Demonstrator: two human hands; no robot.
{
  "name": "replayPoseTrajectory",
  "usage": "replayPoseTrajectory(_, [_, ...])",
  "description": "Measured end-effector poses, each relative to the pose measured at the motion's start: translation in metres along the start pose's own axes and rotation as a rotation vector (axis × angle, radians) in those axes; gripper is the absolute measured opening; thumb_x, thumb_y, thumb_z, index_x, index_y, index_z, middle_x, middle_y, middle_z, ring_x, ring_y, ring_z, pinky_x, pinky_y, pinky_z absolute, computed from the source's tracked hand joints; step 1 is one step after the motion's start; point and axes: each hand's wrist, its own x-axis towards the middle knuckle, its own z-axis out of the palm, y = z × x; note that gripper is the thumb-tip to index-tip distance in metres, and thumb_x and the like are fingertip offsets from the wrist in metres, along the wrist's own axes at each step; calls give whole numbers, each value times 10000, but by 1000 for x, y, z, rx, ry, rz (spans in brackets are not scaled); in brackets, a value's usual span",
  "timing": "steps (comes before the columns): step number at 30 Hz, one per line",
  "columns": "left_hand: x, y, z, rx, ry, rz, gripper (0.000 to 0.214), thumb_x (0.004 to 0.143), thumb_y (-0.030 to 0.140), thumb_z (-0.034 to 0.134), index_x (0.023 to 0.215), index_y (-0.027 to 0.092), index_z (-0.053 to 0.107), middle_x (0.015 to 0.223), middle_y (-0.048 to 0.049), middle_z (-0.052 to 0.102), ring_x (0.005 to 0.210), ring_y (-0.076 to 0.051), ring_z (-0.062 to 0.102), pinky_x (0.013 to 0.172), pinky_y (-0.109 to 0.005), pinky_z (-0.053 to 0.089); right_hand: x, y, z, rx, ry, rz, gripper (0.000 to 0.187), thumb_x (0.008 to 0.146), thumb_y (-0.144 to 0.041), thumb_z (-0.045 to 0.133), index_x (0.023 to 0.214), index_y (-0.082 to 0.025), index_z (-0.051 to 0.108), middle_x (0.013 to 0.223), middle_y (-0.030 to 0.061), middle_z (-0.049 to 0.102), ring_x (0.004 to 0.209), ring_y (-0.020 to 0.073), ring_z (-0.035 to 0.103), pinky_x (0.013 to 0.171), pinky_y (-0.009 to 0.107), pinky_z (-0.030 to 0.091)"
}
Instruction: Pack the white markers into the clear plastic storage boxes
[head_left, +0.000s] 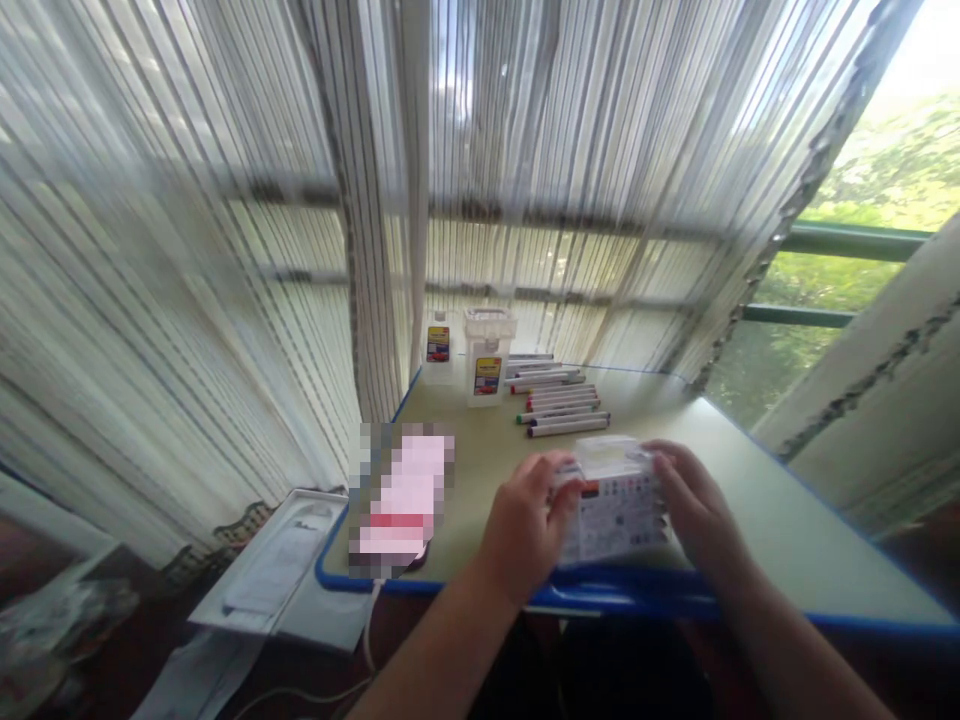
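Between my two hands is a clear plastic package (616,515) with a printed white panel, held near the table's front edge. My left hand (531,510) is closed on its left side, thumb toward the front. On its right side, the fingers of my right hand (688,500) grip near the upper corner. Some of the package's edges are hidden by my fingers, and its print is blurred. Beyond it, several white-barrelled markers (562,405) with coloured ends lie in a loose row on the table.
A lidded clear container (487,375) and a smaller labelled bottle (439,350) stand at the table's back left. A pixelated phone (405,490) with a white cable (369,630) lies at left. Blue edging borders the table (780,520). A white box (281,560) sits lower left; curtains (570,160) hang behind.
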Motion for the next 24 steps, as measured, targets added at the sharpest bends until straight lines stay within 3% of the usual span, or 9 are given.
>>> replayPoseTrajectory(7, [9, -7, 7, 2, 20, -133, 278, 894, 397, 450, 1079, 207, 533, 935, -55, 662, 741, -155, 645, 651, -246, 497, 2, -1, -6, 170, -171, 76, 507, 734, -467, 644, 1160, -240, 488, 889, 27, 675, 732, 176, 647, 616, 297, 529])
replayPoseTrajectory(10, [13, -10, 8, -6, 53, -179, 328, 877, 445, 456, 1065, 185, 524, 923, -64, 662, 685, -155, 649, 592, -240, 493, -4, 4, -13, 259, -290, 182, 528, 720, -433, 665, 1171, -240, 473, 911, 31, 682, 744, 184, 665, 665, 331, 546])
replayPoseTrajectory(13, [17, -11, 8, 18, 44, -197, 349, 873, 463, 443, 1049, 174, 530, 870, -65, 668, 691, -169, 652, 586, -248, 495, -10, 8, -18, 294, -377, 201, 499, 720, -389, 674, 1152, -233, 478, 895, 21, 685, 778, 180, 667, 719, 343, 547])
replayPoseTrajectory(19, [21, -12, 13, -6, 7, -225, 394, 854, 478, 455, 1095, 175, 525, 1002, -94, 658, 714, -157, 647, 615, -261, 508, -9, 11, -22, 320, -294, 146, 487, 742, -392, 646, 1158, -228, 452, 879, 13, 675, 760, 168, 658, 695, 318, 547])
replayPoseTrajectory(24, [19, -10, 20, -128, -88, -277, 795, 668, 369, 710, 1341, 205, 320, 1079, -95, 617, 685, -136, 632, 606, -273, 529, -6, 18, -27, 346, -195, 31, 537, 758, -388, 631, 1213, -242, 386, 1015, 41, 631, 906, 181, 628, 821, 373, 526])
